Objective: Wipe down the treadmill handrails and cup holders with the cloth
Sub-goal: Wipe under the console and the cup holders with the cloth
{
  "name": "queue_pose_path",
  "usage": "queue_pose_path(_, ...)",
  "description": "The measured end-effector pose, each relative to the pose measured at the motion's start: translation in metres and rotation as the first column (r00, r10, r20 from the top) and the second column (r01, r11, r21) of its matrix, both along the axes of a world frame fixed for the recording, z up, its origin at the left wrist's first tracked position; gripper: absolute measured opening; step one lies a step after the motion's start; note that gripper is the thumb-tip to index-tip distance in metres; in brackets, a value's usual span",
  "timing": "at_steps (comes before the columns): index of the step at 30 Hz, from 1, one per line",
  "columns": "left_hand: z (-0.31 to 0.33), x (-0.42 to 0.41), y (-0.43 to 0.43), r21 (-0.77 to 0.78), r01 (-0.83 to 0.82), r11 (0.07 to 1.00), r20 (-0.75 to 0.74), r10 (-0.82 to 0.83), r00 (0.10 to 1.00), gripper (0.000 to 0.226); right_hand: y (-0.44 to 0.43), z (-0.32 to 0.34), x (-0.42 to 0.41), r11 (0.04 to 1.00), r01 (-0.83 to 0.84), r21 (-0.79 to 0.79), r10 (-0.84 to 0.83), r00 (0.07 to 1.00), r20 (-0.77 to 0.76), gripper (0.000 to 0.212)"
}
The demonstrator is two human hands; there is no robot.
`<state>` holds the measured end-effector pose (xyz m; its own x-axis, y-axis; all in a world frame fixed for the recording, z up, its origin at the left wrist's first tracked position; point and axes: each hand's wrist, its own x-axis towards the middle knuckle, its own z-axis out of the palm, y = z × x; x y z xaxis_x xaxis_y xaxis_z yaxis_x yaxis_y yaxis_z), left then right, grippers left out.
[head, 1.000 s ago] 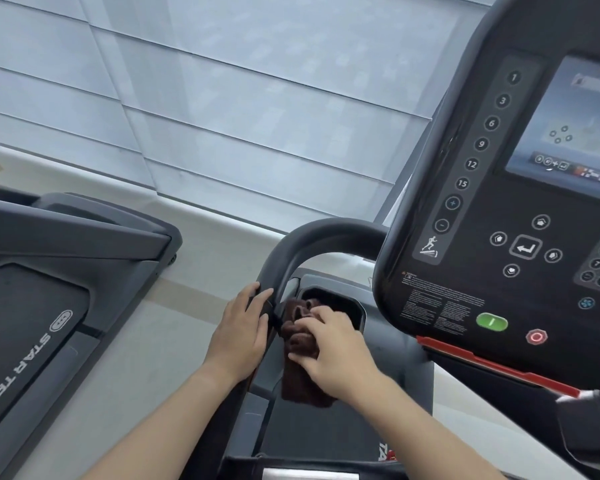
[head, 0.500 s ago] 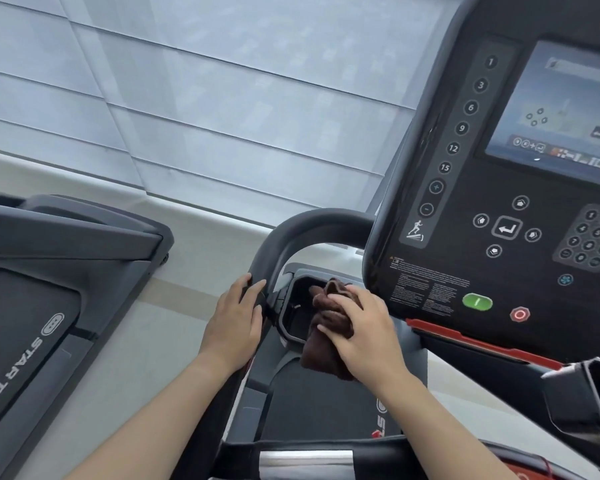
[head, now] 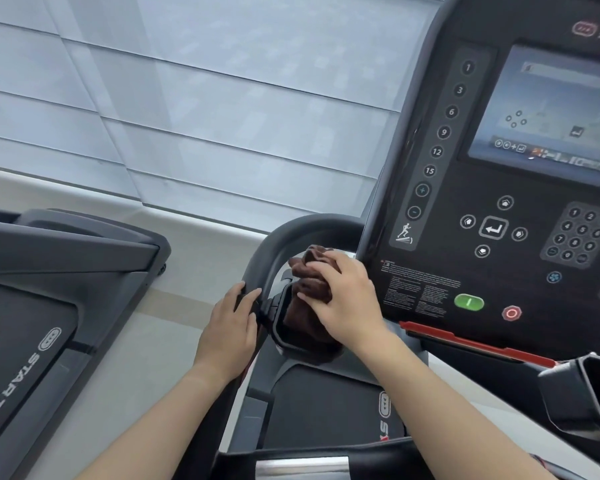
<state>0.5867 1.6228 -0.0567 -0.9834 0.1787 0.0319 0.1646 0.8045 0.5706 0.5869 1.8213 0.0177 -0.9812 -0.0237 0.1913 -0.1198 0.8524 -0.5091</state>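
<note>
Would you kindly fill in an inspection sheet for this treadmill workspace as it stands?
Surface: dark treadmill belt below the console.
Job's things: brown cloth bunched in the left cup holder, beside the curved handrail; right cup holder at the frame's edge.
Clutter: nothing seen.
Hands: left hand rests on the handrail; right hand grips the cloth, pressing it into the holder.
Cables: nothing seen.
Surroundings: neighbouring treadmill at left, window blinds ahead, pale floor.
</note>
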Motion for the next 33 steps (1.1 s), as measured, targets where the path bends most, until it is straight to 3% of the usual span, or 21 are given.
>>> queue_pose_path(6,0.003,-0.001,-0.002,0.054,0.0,0.999,0.008,0.0,1.0,0.043,-0.016,-0.028,-0.028,0.977,-0.086,0.196,0.025,0.955,0.297,0.048)
queue_pose_path(11,0.002,-0.002,-0.003,0.065,-0.005,0.998,0.02,0.004,1.0,0.043,-0.005,-0.019,-0.024,0.986,-0.138,0.098,0.1,0.942,0.319,0.049)
queue_pose_path(16,0.002,-0.003,-0.003,0.062,-0.007,0.998,0.021,0.006,1.0,0.044,-0.013,0.001,-0.01,0.986,-0.164,-0.026,0.166,0.959,0.23,0.043)
queue_pose_path(20,0.003,-0.003,-0.003,0.069,-0.009,0.998,0.031,0.007,0.999,0.044,-0.018,-0.003,0.01,0.969,-0.24,-0.061,0.247,0.918,0.31,0.043)
queue_pose_path(33,0.002,-0.001,-0.004,0.059,0.004,0.998,0.016,-0.005,1.0,0.043,0.028,0.0,0.059,0.995,-0.089,-0.046,0.098,0.953,0.286,0.036)
